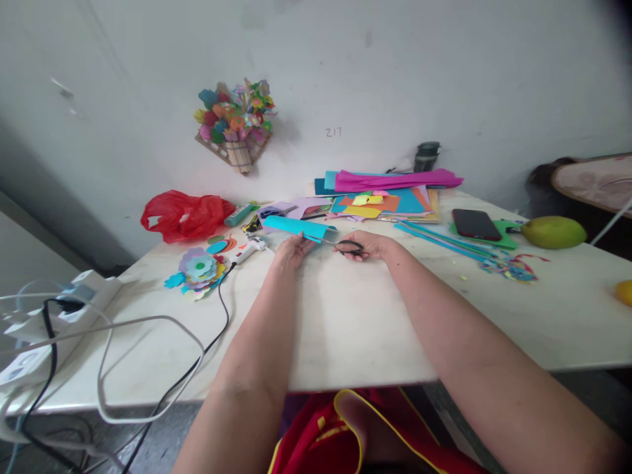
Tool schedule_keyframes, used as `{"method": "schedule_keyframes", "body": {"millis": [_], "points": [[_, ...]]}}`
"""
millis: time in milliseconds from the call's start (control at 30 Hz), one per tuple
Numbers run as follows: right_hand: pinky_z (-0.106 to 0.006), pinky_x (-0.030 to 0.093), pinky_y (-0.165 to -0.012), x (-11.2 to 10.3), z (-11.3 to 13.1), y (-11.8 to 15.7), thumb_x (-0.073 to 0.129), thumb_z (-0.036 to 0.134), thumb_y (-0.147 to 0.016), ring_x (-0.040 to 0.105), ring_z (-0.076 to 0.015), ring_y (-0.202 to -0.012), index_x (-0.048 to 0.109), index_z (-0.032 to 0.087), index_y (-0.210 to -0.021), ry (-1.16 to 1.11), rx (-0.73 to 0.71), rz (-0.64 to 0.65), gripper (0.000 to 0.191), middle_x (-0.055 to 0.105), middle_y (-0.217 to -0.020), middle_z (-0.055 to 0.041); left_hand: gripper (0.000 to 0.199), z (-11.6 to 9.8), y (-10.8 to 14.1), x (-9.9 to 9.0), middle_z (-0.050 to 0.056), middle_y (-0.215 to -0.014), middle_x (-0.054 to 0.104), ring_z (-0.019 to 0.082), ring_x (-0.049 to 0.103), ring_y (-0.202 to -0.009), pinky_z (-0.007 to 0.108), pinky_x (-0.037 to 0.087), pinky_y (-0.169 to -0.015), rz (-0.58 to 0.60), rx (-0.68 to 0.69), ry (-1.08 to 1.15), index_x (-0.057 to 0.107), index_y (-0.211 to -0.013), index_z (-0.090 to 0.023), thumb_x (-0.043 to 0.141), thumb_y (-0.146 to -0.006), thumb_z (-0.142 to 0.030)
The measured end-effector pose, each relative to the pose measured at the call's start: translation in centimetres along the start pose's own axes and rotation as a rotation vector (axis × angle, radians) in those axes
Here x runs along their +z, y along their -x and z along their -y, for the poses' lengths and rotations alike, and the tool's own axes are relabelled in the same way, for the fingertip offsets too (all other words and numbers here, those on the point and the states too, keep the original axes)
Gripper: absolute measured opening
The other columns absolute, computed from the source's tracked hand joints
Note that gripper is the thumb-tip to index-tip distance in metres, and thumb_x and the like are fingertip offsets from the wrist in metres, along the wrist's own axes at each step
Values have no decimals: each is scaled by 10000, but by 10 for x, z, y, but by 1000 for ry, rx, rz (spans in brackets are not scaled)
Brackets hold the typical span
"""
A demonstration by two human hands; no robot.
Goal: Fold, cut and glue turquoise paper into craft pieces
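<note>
A bright blue sheet of paper (299, 227), curled along its length, is held above the middle of the table. My left hand (293, 250) grips its lower edge from the near side. In my right hand (363, 245) is a pair of scissors (351, 247) with black handles, the fingers wrapped around them. Their blades point left and meet the paper's lower right part; whether the blades are apart is too small to tell. Left of my hands lie a white glue gun (250, 249) and a pile of paper flower cut-outs (198, 268).
Stacked coloured paper (385, 204) lies at the back. Blue strips (439, 240), a phone (475, 224) and a green mango (553, 232) are on the right. A red plastic bag (182, 216) sits back left. Cables run from a power strip (64, 322) over the left edge.
</note>
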State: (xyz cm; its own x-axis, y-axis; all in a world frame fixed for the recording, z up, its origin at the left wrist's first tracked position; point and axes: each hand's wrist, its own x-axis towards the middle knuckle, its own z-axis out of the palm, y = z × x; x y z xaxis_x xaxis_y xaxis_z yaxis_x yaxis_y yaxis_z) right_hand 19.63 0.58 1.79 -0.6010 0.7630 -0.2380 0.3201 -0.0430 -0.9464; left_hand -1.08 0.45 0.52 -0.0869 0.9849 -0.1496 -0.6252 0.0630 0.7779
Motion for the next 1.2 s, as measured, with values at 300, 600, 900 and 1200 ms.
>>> {"method": "schedule_keyframes", "body": {"millis": [300, 600, 900, 1200], "points": [[-153, 224, -294, -3, -2, 0, 595, 312, -763, 404, -36, -315, 592, 107, -885, 7, -2, 3, 239, 545, -497, 23, 77, 0, -5, -3, 30, -656, 648, 153, 662, -709, 352, 530, -810, -9, -14, 42, 560, -833, -150, 492, -840, -115], [-157, 225, -290, -5, -1, 5, 623, 346, -733, 389, -37, -318, 577, 114, -868, 6, 6, 18, 272, 535, -497, 21, 129, -1, -8, -5, 36, -609, 625, 186, 641, -824, 363, 470, -891, -29, 7, 77, 550, -750, -143, 478, -854, -118], [-148, 222, -280, -3, 0, 6, 595, 324, -758, 414, -42, -324, 573, 113, -870, 8, -3, -1, 239, 546, -500, 16, 139, -1, -1, 0, 43, -672, 656, 179, 645, -829, 356, 505, -844, -26, 0, 42, 562, -742, -143, 481, -852, -118], [-153, 195, -264, 2, 5, 7, 580, 321, -775, 426, -44, -320, 571, 109, -857, 24, -32, -23, 228, 548, -500, 12, 58, -1, -2, 0, 50, -712, 670, 174, 659, -805, 355, 532, -810, -34, -18, 73, 573, -806, -135, 526, -822, -104]]}}
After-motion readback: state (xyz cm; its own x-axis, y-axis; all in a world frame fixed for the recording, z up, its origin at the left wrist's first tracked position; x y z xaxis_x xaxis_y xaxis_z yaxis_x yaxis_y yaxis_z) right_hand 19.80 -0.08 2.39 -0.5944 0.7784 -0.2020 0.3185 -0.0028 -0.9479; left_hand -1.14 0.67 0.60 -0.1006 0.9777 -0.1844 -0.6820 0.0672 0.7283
